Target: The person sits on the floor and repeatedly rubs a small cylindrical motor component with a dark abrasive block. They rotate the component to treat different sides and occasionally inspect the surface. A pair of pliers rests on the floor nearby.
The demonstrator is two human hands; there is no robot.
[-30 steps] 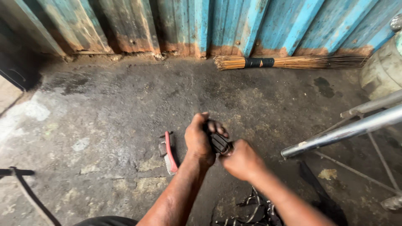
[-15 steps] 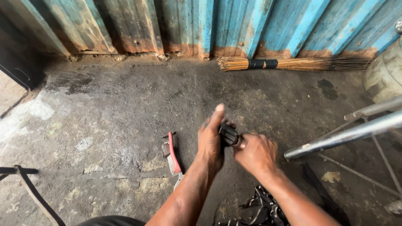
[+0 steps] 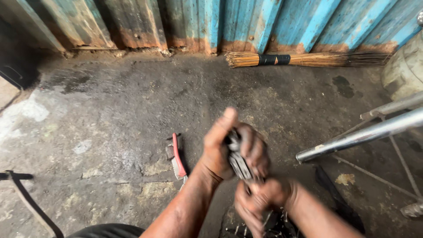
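Both hands work a small dark metal part [image 3: 238, 161], held in the air above the concrete floor [image 3: 132, 101], near the middle of the view. The left hand [image 3: 229, 147] is wrapped around the part's upper end, thumb raised and fingers curled over it. The right hand [image 3: 260, 200] closes on the lower end from below, fingers bent tight around it. The part looks like a ribbed or toothed piece, perhaps a bundle of bicycle chain or a small sprocket cluster, but motion blur keeps its form uncertain.

The step in hand looks like gripping and twisting or pulling the part between the two fists. A next move would call for a firm hold at both ends, since the greasy surface could slip.

Just left of the hands, a red-handled tool [image 3: 177, 156] lies on the floor, its working end partly covered by the left forearm. A shiny metal tube [image 3: 365, 134] slants in from the right, cut off at the frame edge, with thinner rods beneath it. A bundled straw broom [image 3: 304, 58] lies far off along the blue corrugated wall [image 3: 246, 22]. Dark tangled metal near the bottom edge, under the right wrist, is too cropped to identify. A pale drum [image 3: 407, 70] is cut off at the far right.
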